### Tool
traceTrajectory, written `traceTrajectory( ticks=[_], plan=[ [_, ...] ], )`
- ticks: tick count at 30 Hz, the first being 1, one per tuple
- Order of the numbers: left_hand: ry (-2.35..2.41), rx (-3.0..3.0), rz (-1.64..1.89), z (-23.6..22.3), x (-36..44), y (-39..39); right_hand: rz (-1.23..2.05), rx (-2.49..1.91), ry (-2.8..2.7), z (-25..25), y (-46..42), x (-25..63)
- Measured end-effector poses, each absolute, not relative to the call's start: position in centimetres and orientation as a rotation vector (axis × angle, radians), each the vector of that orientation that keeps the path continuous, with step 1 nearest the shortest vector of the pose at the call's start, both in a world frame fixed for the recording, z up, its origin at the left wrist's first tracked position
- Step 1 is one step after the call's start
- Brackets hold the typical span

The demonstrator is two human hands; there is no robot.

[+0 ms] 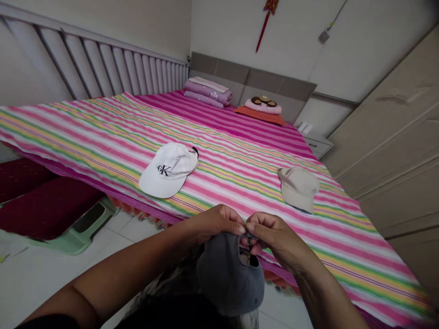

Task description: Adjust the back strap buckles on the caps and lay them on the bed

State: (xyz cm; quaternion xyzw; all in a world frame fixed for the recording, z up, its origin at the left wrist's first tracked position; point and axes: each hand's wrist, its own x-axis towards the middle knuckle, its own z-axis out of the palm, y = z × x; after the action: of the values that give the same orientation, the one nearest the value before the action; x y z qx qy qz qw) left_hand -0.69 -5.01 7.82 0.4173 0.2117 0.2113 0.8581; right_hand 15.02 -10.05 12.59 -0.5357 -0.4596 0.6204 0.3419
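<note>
A dark grey baseball cap (pixel 229 278) hangs from both my hands in front of the bed's near edge, its back opening turned up. My left hand (pixel 219 224) pinches the strap end at the left of that opening. On the other side my right hand (pixel 270 230) pinches the strap too, the fingertips of both hands nearly touching. Whether the strap is fastened is hidden by the fingers. On the striped bedsheet (pixel 219 183) lie a white baseball cap (pixel 171 167) with black letters, to the left, and a beige cap (pixel 300 187), to the right.
Folded purple bedding (pixel 209 93) and a pink folded item (pixel 264 105) rest near the grey headboard (pixel 233 73). A stool with a dark red cover (pixel 55 201) stands at left. A wooden wardrobe (pixel 394 128) borders the right, beside a small nightstand (pixel 318 144).
</note>
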Motion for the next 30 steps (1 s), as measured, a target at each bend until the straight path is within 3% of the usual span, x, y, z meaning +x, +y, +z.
traceTrajectory(
  ticks=[16, 26, 30],
  plan=[
    [0.508, 0.890, 0.456, 7.70, -0.68, -5.01, 1.414, -1.477, -1.265, 12.76, -10.54, 14.58],
    [0.512, 0.867, 0.459, 8.04, -0.63, -5.07, 1.496, -1.381, -1.282, 12.53, -10.25, 15.16],
    [0.548, 0.899, 0.461, 7.82, -0.56, -5.18, 1.295, -1.388, -1.418, 12.18, -10.18, 14.70]
  ],
)
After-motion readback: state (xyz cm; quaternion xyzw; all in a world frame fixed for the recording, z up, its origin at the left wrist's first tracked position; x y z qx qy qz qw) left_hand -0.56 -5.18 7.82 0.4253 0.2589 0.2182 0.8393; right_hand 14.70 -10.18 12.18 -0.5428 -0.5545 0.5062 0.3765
